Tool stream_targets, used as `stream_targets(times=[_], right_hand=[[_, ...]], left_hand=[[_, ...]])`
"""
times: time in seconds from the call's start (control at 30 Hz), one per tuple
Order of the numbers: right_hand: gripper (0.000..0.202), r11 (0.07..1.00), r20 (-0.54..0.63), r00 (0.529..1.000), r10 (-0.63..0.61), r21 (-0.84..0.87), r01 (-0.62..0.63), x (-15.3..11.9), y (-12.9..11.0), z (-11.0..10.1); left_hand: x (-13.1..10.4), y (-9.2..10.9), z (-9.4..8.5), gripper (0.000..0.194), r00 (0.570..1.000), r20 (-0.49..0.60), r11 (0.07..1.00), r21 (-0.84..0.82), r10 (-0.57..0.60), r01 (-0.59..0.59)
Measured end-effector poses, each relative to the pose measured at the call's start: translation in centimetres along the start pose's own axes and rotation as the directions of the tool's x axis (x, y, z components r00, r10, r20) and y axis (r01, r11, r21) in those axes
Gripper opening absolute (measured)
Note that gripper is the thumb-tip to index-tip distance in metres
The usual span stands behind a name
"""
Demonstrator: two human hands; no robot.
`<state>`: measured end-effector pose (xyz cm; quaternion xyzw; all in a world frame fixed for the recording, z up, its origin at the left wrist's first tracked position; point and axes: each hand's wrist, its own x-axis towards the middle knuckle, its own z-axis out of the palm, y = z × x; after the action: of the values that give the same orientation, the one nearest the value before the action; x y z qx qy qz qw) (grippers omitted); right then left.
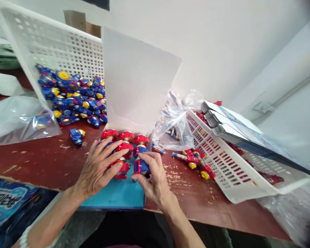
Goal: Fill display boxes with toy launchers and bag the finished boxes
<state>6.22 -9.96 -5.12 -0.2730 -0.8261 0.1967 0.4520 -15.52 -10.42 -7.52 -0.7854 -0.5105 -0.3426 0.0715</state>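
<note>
An open box with its tall white lid (139,82) raised stands before me, and a blue panel (116,196) lies at its near side. Several red toys (126,136) sit in rows in the box. My left hand (99,168) rests over the left and middle toys with its fingers spread, hiding part of them. At the right-hand row, my right hand (153,175) pinches a blue-and-red toy (141,167) between thumb and fingers. Just behind it sits another blue-and-red toy (140,150).
A tipped white basket (62,38) spills blue-and-yellow toys (77,100) at the left; one blue toy (76,136) lies apart. To the right are a clear bag (178,120), loose red toys (192,159) and a white basket (229,172) under stacked flat boxes (248,127).
</note>
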Motion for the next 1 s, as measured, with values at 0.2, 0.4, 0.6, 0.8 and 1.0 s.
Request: stream_targets(times=[0.2, 0.4, 0.6, 0.8, 1.0], right_hand=[[0.054, 0.999, -0.140, 0.990, -0.034, -0.036, 0.030, -0.2, 0.9, -0.6], [0.050, 0.995, 0.163, 0.987, -0.001, 0.102, -0.016, 0.4, 2.1, -0.3], [0.051, 0.997, 0.107, 0.993, 0.049, -0.068, -0.042, -1.0, 1.9, 1.0], [0.037, 0.877, -0.155, 0.908, 0.390, -0.239, -0.417, 0.1, 7.3, -1.6], [0.026, 0.733, -0.156, 0.834, 0.529, -0.412, -0.542, 1.6, 15.4, -0.7]], left_hand=[[0.0, -0.3, 0.3, 0.041, 1.000, -0.008, 1.000, -0.015, 0.009, -0.009], [0.3, -0.1, -0.1, 0.040, 1.000, 0.018, 1.000, -0.011, -0.015, 0.015], [0.3, -0.1, -0.3, 0.040, 0.999, 0.029, 1.000, -0.011, -0.021, 0.021], [0.4, -0.2, -0.3, 0.039, 0.999, 0.045, 1.000, -0.019, -0.019, 0.020], [0.5, 0.2, -0.7, 0.039, 0.993, 0.087, 0.996, -0.033, -0.079, 0.082]])
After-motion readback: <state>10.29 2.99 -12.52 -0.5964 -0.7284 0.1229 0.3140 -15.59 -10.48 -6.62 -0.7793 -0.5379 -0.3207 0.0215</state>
